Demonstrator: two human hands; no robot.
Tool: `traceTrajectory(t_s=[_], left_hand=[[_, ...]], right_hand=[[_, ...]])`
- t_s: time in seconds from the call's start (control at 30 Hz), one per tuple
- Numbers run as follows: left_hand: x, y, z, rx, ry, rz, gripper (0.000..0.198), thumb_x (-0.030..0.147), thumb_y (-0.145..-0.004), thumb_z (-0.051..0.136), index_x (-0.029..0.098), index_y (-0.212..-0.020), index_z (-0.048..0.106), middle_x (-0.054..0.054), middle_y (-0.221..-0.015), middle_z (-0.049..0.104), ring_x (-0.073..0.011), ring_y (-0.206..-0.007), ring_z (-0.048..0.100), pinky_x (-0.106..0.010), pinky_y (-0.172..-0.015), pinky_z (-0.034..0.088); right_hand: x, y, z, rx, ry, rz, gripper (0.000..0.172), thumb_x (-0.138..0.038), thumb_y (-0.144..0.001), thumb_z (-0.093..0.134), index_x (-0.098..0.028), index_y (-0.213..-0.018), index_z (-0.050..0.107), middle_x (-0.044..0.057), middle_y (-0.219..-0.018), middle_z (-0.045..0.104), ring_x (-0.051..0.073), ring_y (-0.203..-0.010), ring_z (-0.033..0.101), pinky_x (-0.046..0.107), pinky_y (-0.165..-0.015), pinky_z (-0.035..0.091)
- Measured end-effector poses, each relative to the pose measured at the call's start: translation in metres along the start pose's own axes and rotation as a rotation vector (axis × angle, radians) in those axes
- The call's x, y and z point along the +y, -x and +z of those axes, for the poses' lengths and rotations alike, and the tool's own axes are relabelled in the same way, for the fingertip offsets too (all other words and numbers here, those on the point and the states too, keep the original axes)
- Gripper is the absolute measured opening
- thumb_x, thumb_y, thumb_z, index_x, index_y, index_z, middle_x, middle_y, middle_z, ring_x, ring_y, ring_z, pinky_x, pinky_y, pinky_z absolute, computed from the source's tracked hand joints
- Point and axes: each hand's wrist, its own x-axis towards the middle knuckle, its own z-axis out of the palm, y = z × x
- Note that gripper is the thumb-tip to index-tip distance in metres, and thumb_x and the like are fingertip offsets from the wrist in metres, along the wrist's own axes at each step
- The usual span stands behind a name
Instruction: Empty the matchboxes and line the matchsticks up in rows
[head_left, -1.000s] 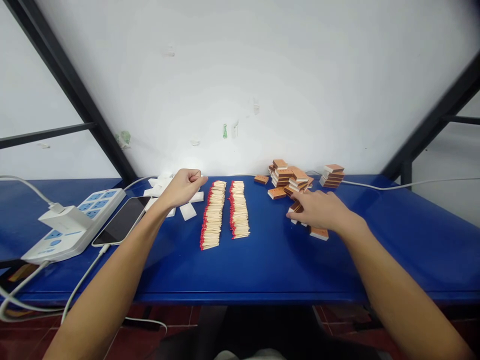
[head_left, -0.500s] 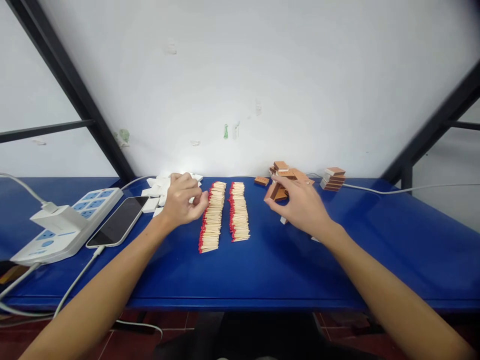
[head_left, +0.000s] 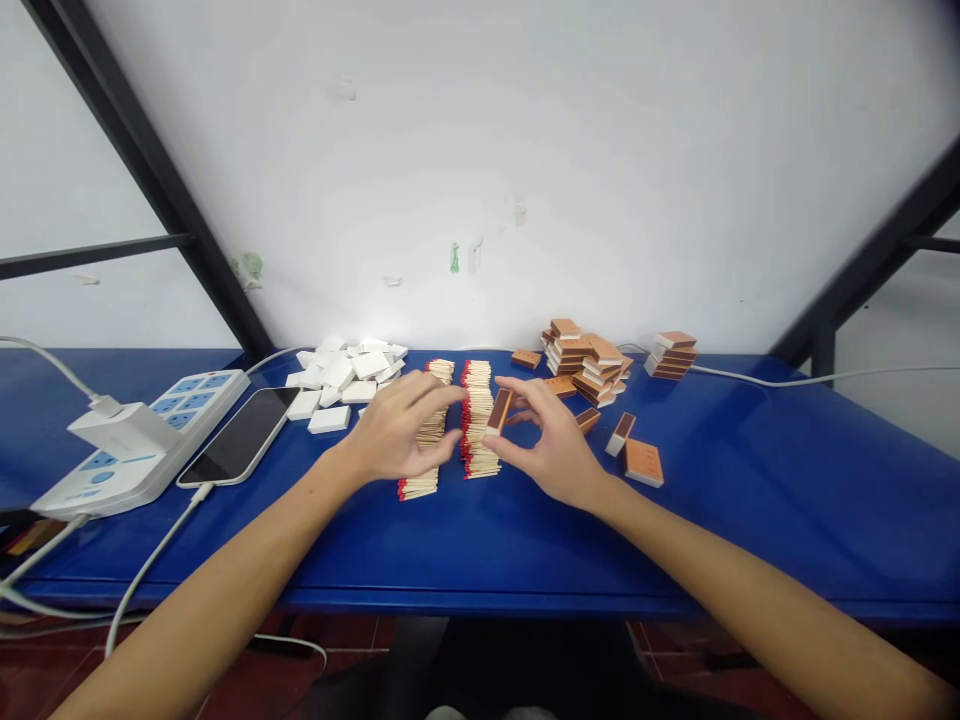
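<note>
Desk: glossy blue top, back edge along a white wall. Wall scuffed; green mark above middle of back edge, greenish patch farther left. Black metal bars slant down towards back edge, left and right. Red tiled floor below front edge. Wall brightest low, left of middle.

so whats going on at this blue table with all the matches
A person's right hand holds a small brown box between thumb and fingers, over the right-hand row of matches. The left hand, thumb and fingers apart, is over the left-hand row with nothing visible in its grasp. White pieces lie heaped to the left, and more brown boxes are piled and scattered to the right.
</note>
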Motion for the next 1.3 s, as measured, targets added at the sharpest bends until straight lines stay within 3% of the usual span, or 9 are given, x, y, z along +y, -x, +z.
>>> traceTrajectory(t_s=[0.1, 0.33, 0.47, 0.7, 0.87, 1.0, 1.13, 1.3], left_hand=[[0.014, -0.004, 0.007, -0.024, 0.003, 0.077, 0.041, 0.027, -0.086, 0.065, 0.02, -0.125, 0.054, -0.01, -0.107, 0.066, -0.0224, -0.094, 0.063, -0.036, -0.077, 0.052], [0.021, -0.006, 0.017, 0.039, 0.033, 0.083, 0.039, 0.025, -0.084, 0.069, 0.021, -0.121, 0.058, -0.007, -0.102, 0.071, -0.0207, -0.087, 0.066, -0.035, -0.075, 0.052], [0.018, -0.006, 0.018, 0.093, 0.067, 0.041, 0.041, 0.023, -0.081, 0.07, 0.021, -0.12, 0.059, -0.007, -0.095, 0.072, -0.0209, -0.084, 0.067, -0.035, -0.074, 0.053], [0.008, -0.002, 0.016, 0.095, 0.184, -0.063, 0.042, 0.031, -0.082, 0.075, 0.021, -0.121, 0.062, -0.008, -0.097, 0.071, -0.0218, -0.086, 0.066, -0.037, -0.077, 0.052], [-0.002, 0.0, 0.013, 0.114, 0.369, -0.143, 0.061, 0.05, -0.075, 0.08, 0.023, -0.127, 0.063, -0.01, -0.108, 0.07, -0.0228, -0.094, 0.066, -0.037, -0.081, 0.054], [-0.005, 0.003, 0.013, 0.159, 0.371, -0.217, 0.037, 0.033, -0.082, 0.078, 0.023, -0.116, 0.068, -0.006, -0.097, 0.07, -0.0147, -0.076, 0.062, -0.03, -0.069, 0.052], [-0.006, 0.004, 0.009, 0.21, 0.326, -0.207, 0.025, 0.022, -0.082, 0.071, 0.021, -0.107, 0.067, -0.004, -0.089, 0.068, -0.0126, -0.066, 0.056, -0.028, -0.061, 0.049], [-0.028, 0.011, -0.006, 0.041, 0.174, -0.259, 0.033, 0.026, -0.088, 0.061, 0.019, -0.12, 0.062, -0.007, -0.096, 0.066, -0.0171, -0.076, 0.057, -0.031, -0.065, 0.047]], right_hand=[[0.002, 0.001, 0.005, -0.018, -0.179, 0.117, 0.059, -0.041, -0.075, 0.081, -0.025, -0.125, 0.055, 0.005, -0.109, 0.059, 0.017, -0.081, 0.062, 0.034, -0.073, 0.055], [0.001, -0.002, 0.004, -0.001, -0.376, 0.324, 0.064, -0.042, -0.058, 0.091, -0.022, -0.11, 0.06, -0.003, -0.087, 0.057, 0.01, -0.059, 0.052, 0.027, -0.054, 0.043], [-0.003, -0.001, 0.002, -0.019, -0.401, 0.293, 0.056, -0.039, -0.061, 0.09, -0.021, -0.107, 0.064, -0.001, -0.084, 0.064, 0.014, -0.07, 0.058, 0.028, -0.06, 0.045], [-0.001, 0.0, 0.002, -0.092, -0.305, 0.182, 0.046, -0.026, -0.077, 0.075, -0.021, -0.121, 0.064, 0.004, -0.1, 0.065, 0.017, -0.083, 0.061, 0.033, -0.075, 0.05], [0.0, -0.004, 0.001, -0.13, -0.54, 0.318, 0.041, -0.034, -0.078, 0.075, -0.019, -0.116, 0.069, 0.004, -0.097, 0.067, 0.017, -0.084, 0.063, 0.033, -0.079, 0.05], [0.003, -0.007, 0.001, -0.172, -0.734, 0.415, 0.038, -0.043, -0.083, 0.069, -0.018, -0.111, 0.071, 0.002, -0.083, 0.068, 0.016, -0.073, 0.064, 0.031, -0.07, 0.049], [0.003, -0.011, -0.002, -0.159, -0.58, 0.375, 0.039, -0.046, -0.081, 0.07, -0.017, -0.106, 0.072, 0.005, -0.091, 0.071, 0.018, -0.075, 0.066, 0.034, -0.073, 0.052], [0.001, -0.033, -0.008, -0.142, -0.069, 0.196, 0.036, -0.037, -0.082, 0.071, -0.019, -0.113, 0.071, 0.007, -0.102, 0.073, 0.019, -0.085, 0.063, 0.035, -0.078, 0.05]])
